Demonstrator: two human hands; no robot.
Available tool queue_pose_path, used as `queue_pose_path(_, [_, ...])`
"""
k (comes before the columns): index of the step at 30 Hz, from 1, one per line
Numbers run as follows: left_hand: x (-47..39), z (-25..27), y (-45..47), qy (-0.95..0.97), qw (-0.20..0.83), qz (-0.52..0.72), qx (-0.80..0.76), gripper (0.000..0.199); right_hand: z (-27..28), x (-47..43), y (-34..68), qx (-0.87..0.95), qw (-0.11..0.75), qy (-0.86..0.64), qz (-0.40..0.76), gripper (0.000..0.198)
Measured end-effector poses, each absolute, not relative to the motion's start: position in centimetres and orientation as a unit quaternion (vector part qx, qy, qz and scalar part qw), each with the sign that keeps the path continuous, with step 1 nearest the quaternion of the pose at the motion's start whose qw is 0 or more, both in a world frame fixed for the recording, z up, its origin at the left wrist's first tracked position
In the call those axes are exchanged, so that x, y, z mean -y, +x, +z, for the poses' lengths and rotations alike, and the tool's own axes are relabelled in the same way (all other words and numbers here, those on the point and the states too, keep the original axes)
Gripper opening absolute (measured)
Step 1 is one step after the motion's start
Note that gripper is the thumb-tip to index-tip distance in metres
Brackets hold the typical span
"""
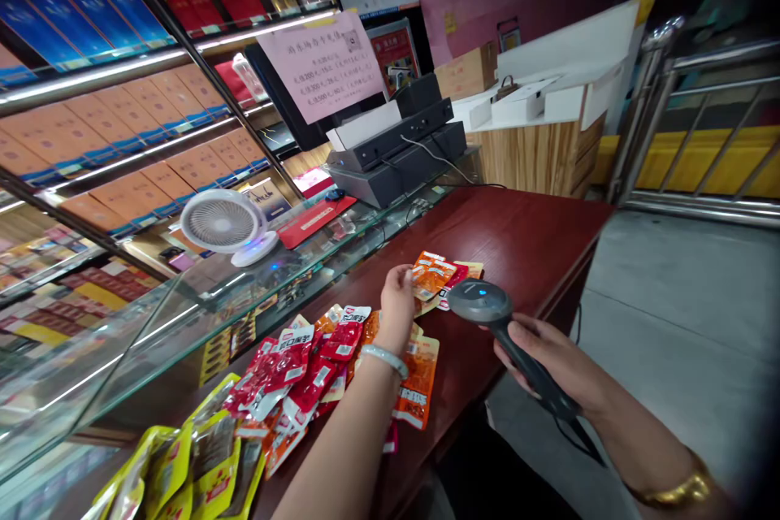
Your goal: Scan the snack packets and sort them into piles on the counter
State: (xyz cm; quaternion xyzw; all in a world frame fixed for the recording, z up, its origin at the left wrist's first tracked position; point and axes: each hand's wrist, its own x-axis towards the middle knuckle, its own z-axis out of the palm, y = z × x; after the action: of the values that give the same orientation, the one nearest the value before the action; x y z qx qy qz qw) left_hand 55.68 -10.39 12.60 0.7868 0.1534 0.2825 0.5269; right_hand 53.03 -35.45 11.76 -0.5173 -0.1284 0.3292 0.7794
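Observation:
My right hand (552, 357) is wrapped round the handle of a grey barcode scanner (481, 302), whose head has a small blue light and points towards the packets. Fingers curled, my left hand (399, 292) pinches the edge of an orange snack packet (432, 276), which lies over a few other packets at the table's middle. Beneath and beside my left forearm spreads a heap of red snack packets (305, 370). Orange packets (418, 382) lie partly hidden by my wrist. Nearer, on the left, are several yellow packets (210, 463).
The dark red table (517, 219) adjoins a glass display counter (158, 349). On the counter stand a white fan (223, 223) and a grey cash-register unit (396, 162) with a pink handwritten sign (322, 65). Shelves of boxes (122, 122) rise behind. A metal railing (700, 130) stands at right.

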Motion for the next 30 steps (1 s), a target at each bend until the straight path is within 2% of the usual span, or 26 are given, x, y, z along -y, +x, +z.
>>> queue_pose_path(2, [11.3,13.1,54.9,0.899,0.361,0.219,-0.120,0.046,11.8,35.6,53.2,0.118,0.775,-0.524,0.334,0.051])
queue_pose_path(4, [12.2,13.5,53.9,0.961,0.222,0.139,-0.088,0.078,11.9,35.6,53.3,0.111,0.769,-0.533,0.336,0.053])
queue_pose_path(6, [13.0,13.7,53.4,0.983,0.159,0.054,-0.080,0.103,12.0,35.4,53.5,0.114,0.765,-0.538,0.336,0.054])
queue_pose_path(7, [13.3,13.7,53.5,0.985,0.148,0.021,-0.084,0.107,12.0,35.3,53.5,0.114,0.765,-0.537,0.336,0.054])
queue_pose_path(10, [13.7,13.8,54.7,0.983,0.150,-0.027,-0.100,0.101,12.4,34.8,53.8,0.113,0.765,-0.534,0.343,0.052])
queue_pose_path(13, [14.0,13.6,56.8,0.978,0.176,-0.021,-0.107,0.091,12.9,34.4,54.2,0.114,0.759,-0.539,0.347,0.052])
queue_pose_path(18, [14.7,13.0,61.0,0.965,0.248,-0.007,-0.089,0.091,14.1,34.3,54.6,0.095,0.752,-0.558,0.338,0.055])
queue_pose_path(22, [13.2,14.5,60.7,0.953,0.284,0.047,-0.094,0.069,14.9,34.3,54.2,0.089,0.740,-0.566,0.353,0.052])
queue_pose_path(24, [11.7,16.0,57.7,0.956,0.255,0.107,-0.094,0.051,15.1,34.5,53.7,0.113,0.731,-0.565,0.364,0.048])
queue_pose_path(26, [10.3,17.4,53.2,0.974,0.185,0.112,-0.062,0.041,15.2,34.7,52.9,0.136,0.715,-0.572,0.378,0.045])
queue_pose_path(30, [10.0,18.3,44.1,0.992,0.027,0.068,-0.107,0.052,14.9,35.3,51.3,0.169,0.674,-0.589,0.413,0.045])
